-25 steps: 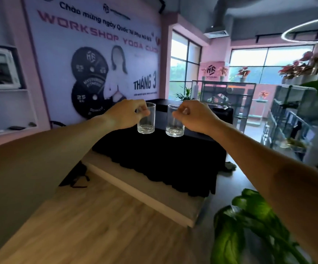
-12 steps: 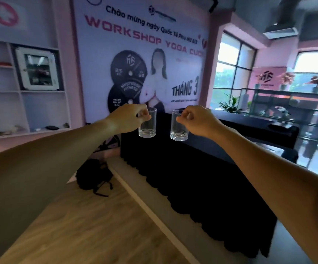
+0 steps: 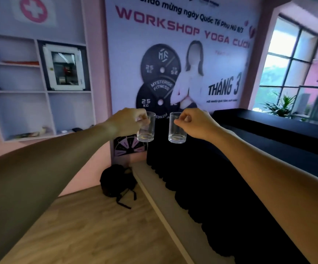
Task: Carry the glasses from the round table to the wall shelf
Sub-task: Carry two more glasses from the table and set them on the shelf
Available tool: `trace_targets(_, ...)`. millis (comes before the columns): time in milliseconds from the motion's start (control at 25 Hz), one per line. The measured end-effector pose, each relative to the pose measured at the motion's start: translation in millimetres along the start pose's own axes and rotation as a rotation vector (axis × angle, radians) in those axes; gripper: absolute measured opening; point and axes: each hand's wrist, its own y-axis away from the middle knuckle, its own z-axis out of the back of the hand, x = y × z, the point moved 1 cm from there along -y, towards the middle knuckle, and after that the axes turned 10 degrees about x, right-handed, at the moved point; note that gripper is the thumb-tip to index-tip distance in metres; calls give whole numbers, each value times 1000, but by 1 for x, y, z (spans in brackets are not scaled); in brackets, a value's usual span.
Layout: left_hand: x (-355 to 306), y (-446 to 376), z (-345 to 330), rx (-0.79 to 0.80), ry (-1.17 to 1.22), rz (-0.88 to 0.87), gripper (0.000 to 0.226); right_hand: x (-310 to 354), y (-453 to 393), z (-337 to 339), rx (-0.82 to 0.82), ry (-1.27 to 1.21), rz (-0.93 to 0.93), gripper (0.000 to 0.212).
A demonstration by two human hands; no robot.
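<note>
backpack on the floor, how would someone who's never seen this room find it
Start at the big yoga workshop banner on the back wall and drop to the wooden floor below it. The black backpack slumps there beside the black-draped stage, the only loose item on the floor, straps trailing.

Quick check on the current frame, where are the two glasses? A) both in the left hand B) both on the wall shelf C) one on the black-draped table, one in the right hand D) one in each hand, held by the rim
D: the left hand pinches the rim of the left glass and the right hand pinches the rim of the right glass, both in mid-air, short of the wall shelf.
</note>
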Motion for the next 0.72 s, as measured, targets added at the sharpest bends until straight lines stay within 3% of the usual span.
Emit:
trace_targets(400,198,-182,22,-102,-94,124,16,-22,-298,-75,66,-49,167,19)
trace_targets(720,369,-284,50,-200,-155,363,17,-4,-536,-160,223,-96,364,20)
